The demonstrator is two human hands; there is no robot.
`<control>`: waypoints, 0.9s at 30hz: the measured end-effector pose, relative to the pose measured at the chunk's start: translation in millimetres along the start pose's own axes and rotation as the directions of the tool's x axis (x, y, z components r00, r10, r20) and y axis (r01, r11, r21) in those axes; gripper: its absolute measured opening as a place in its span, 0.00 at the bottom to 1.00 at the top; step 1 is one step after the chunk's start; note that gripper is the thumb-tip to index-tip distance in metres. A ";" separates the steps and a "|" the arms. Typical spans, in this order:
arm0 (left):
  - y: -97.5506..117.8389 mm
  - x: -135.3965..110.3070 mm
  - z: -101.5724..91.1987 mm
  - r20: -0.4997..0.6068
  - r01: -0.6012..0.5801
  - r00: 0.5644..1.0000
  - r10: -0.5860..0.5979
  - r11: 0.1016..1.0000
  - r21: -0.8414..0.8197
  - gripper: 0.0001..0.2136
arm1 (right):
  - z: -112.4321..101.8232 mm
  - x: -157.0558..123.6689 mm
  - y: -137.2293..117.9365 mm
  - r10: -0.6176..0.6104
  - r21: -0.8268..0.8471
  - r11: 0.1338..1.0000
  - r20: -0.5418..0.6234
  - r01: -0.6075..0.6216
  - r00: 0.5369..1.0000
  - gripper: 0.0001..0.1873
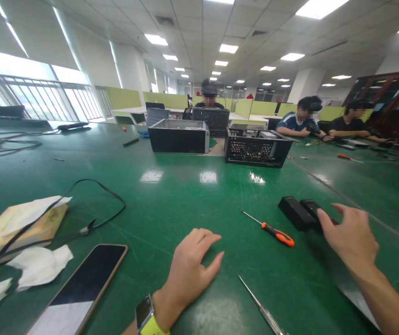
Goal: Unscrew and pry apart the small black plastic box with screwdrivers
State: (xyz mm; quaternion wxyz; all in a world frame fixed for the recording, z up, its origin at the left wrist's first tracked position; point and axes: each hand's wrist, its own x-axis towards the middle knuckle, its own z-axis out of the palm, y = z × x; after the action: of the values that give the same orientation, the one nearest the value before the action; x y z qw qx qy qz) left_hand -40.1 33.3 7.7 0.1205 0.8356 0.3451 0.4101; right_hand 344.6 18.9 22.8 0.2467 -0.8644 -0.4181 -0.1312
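Note:
My left hand [194, 260], with a yellow-strapped watch [146, 312] on the wrist, hovers or rests over the green table, fingers apart and nothing in them. On the right, my right hand [355, 232] has its thumb and fingers around the end of a small black box-shaped block [311, 206]. A similar black block [296, 213] lies beside it. Between my hands lies an orange-and-black screwdriver [278, 233]. Closer to me is a metal-shafted screwdriver [260, 304]. Beneath my right forearm, a dark and silvery flat thing [356, 298] is partly hidden.
Phone [91, 274], tissues [42, 265], a tissue pack [52, 223] and a black cable [124, 204] lie left. Two computer cases, one closed-sided [178, 140] and one perforated [255, 151], stand ahead. Several people sit beyond; another screwdriver [348, 157] lies far right.

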 end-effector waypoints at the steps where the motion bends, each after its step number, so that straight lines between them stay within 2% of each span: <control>1: -0.1 -0.1 0.2 0.003 0.000 1.000 0.000 1.000 0.001 0.10 | 2.6 4.0 7.8 -0.008 0.003 1.000 0.012 0.008 1.000 0.39; 6: -1.7 -1.1 0.8 0.016 0.000 1.000 0.000 1.000 0.004 0.10 | 25.5 20.3 38.4 0.004 0.032 0.999 0.120 -0.008 0.993 0.35; 8: -2.0 -1.2 0.4 0.015 -0.004 1.000 0.004 1.000 0.005 0.10 | 27.8 23.5 42.8 0.046 0.042 0.998 0.092 -0.050 0.995 0.34; 10: -1.8 -1.0 -0.2 0.012 -0.009 1.000 0.009 1.000 0.011 0.09 | 22.6 24.5 41.9 0.082 0.062 0.995 0.016 -0.082 0.997 0.35; 12: -1.4 -0.7 -0.6 0.007 -0.016 1.000 0.016 1.000 0.020 0.09 | 12.6 21.8 35.0 0.080 0.109 0.992 -0.078 -0.071 0.994 0.36; 15: -1.6 -0.5 -0.7 0.009 -0.014 1.000 0.014 0.999 0.038 0.10 | -0.8 5.4 11.6 -0.028 0.238 0.969 -0.184 0.072 0.983 0.36; 16: -2.0 -0.6 -0.6 0.013 -0.012 1.000 0.012 0.999 0.044 0.11 | -3.0 -4.1 0.4 -0.084 0.284 0.949 -0.190 0.136 0.978 0.35; 18: -2.8 -0.9 -0.4 0.025 -0.011 1.000 0.009 0.998 0.067 0.16 | -3.4 -28.0 -25.2 -0.242 0.380 0.886 -0.110 0.266 0.964 0.29; 19: -3.2 -1.1 -0.3 0.035 -0.010 0.999 0.007 0.996 0.084 0.19 | -2.0 -41.4 -38.6 -0.350 0.438 0.836 -0.039 0.331 0.936 0.25; 20: -3.5 -1.2 -0.2 0.049 -0.009 0.999 0.004 0.995 0.102 0.22 | -0.1 -54.5 -51.6 -0.514 0.535 0.741 0.062 0.407 0.856 0.23; 21: -3.6 -1.4 -0.2 0.068 -0.008 0.998 0.000 0.993 0.119 0.25 | 2.0 -66.8 -63.5 -0.637 0.605 0.648 0.100 0.462 0.764 0.21; 23: -3.4 -1.5 0.1 0.118 -0.007 0.993 -0.009 0.990 0.141 0.31 | 5.7 -86.0 -81.7 -0.786 0.686 0.508 0.120 0.522 0.606 0.21; 24: -3.2 -1.4 0.4 0.145 -0.008 0.989 -0.013 0.989 0.146 0.33 | 6.9 -92.1 -87.3 -0.826 0.703 0.463 0.120 0.540 0.551 0.22; 26: -2.5 -1.0 1.1 0.198 -0.009 0.980 -0.021 0.989 0.146 0.35 | 7.5 -96.7 -91.6 -0.865 0.715 0.418 0.124 0.560 0.487 0.25; 27: -2.1 -0.7 1.6 0.219 -0.006 0.975 -0.026 0.989 0.145 0.35 | 6.9 -95.5 -90.7 -0.866 0.712 0.416 0.122 0.565 0.484 0.26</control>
State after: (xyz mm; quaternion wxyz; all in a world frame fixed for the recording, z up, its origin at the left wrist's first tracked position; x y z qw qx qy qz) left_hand -40.1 34.6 5.2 0.0988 0.8807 0.3627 0.2881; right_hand 214.5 7.7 4.4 0.3031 -0.4663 -0.8216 0.1250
